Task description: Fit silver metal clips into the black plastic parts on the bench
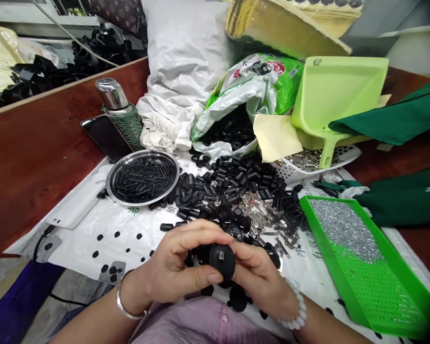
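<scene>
My left hand (179,267) and my right hand (263,277) meet low in the middle of the view, both closed around one round black plastic part (222,260). The left thumb presses its lower edge and the left fingers curl over its top. The right fingers pinch it from the right side. Just beyond the hands lies a heap of small black cylindrical parts (232,186), mixed with small silver metal clips (263,215). A round steel dish (143,177) filled with black springs sits to the left of the heap.
A green mesh tray (376,286) of tiny silver pieces lies at the right. Behind are a light green dustpan (335,91), an open bag of black rings (236,129), a white basket (344,155), a flask (120,110), a phone (105,136), and a white power bank (75,205).
</scene>
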Tool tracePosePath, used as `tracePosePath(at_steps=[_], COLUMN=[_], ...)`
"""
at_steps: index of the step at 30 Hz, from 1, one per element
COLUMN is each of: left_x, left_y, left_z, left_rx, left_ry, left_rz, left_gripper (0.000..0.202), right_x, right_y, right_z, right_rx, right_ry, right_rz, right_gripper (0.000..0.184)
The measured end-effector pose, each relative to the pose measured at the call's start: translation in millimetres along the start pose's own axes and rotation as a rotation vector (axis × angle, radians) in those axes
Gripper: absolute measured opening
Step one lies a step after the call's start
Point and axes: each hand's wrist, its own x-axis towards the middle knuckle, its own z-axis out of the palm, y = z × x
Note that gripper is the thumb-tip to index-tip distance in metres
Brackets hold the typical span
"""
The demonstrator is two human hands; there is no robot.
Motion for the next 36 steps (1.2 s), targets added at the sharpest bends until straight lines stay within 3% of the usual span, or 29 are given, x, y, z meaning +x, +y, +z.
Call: tracePosePath(at_steps=[4,9,15,23,30,36], left_x=[1.6,3.9,-0.3,-2.3,-3.8,-3.4], left_y=[4.5,13.0,13.4,18.0,22.1,22.1], left_z=[-7.7,-17.3,-19.7,-21.9,-28.2,-28.0], left_rx=[-0.033,0.011,0.117,0.208,0.427,0.550], left_ry=[-0.117,-0.235,-0.190,-0.178,-0.174,-0.201], left_rz=[0.011,-0.065,-0.024,0.043,0.119,0.156], left_gripper=[0.041,0.040,0.042,0.037,0.024,0.026], right_x=[2.1,3.4,3.3,2.3,0.1,-2.5], right_y=[-1.1,2.9,8.0,4.7,7.4,10.0], right_z=[3.0,6.1,6.7,10.3,10.0,9.2], right_rx=[0.246,0.317,0.217,0.007,-0.029,-0.036], right_ry=[-0.148,-0.201,-0.143,-0.040,-0.007,0.023], right_rz=[0.078,0.106,0.127,0.015,-0.001,-0.021], right_gripper=[0.022,0.023,0.017,0.019,0.019,0.021])
